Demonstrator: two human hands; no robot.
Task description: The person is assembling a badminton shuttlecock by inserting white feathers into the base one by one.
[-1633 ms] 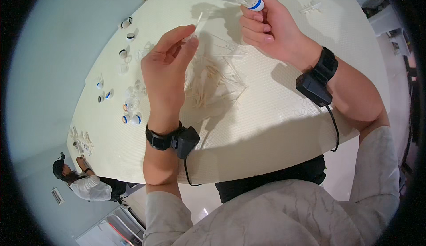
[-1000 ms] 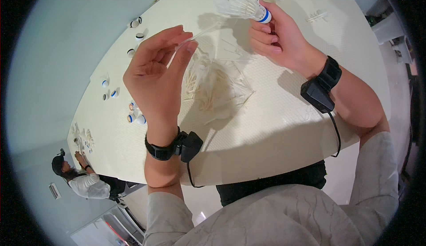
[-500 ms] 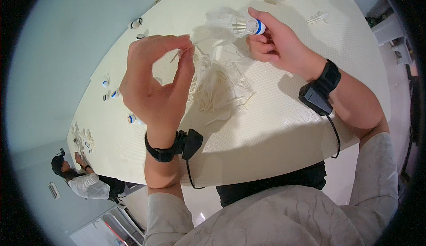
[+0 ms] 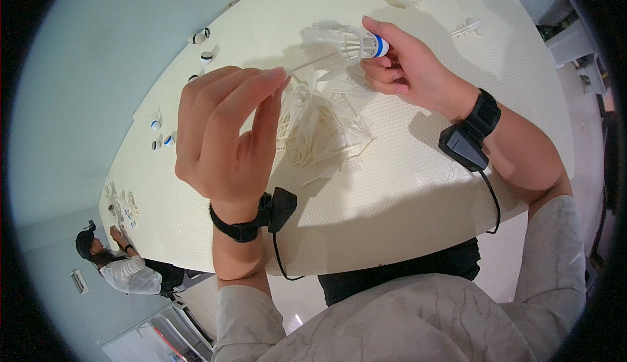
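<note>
Shuttlecock [image 4: 358,45] in the head view is held above the table [image 4: 405,166], farther from its near edge than the loose feather heap [image 4: 317,130]. The right hand [image 4: 415,62] grips its cork end between thumb and fingers; the left hand [image 4: 225,133] pinches a slim white shaft [image 4: 312,62] reaching the skirt, contact unclear. Good handling probably means steadying the cork, keeping the shaft aligned with its neighbours, and moving it gently so nothing bends
</note>
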